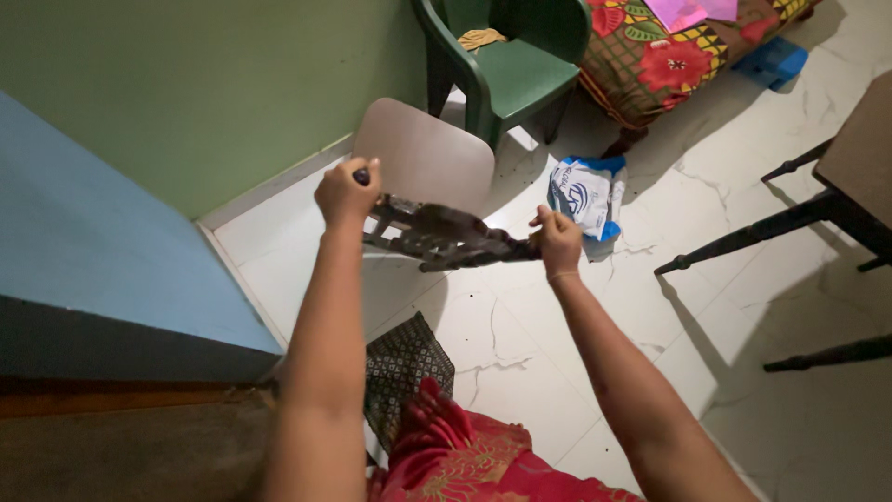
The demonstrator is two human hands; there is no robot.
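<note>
Both hands gripping a dark chair, lifted off floor.
L hand (pixel 346 192) clamped on 1 leg at 10 o'clock, R hand (pixel 558 242) closed on another at 2; chair (pixel 437 200) tipped, seat facing away, mid-air over tiles (pixel 520 363). Not yet set down; green chair (pixel 506 65) at 12.

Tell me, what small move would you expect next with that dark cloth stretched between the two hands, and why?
Probably a short downward shake. The left hand and right hand each grip one end of the dark patterned cloth, holding it stretched and off the white floor, in front of a tan chair.
</note>
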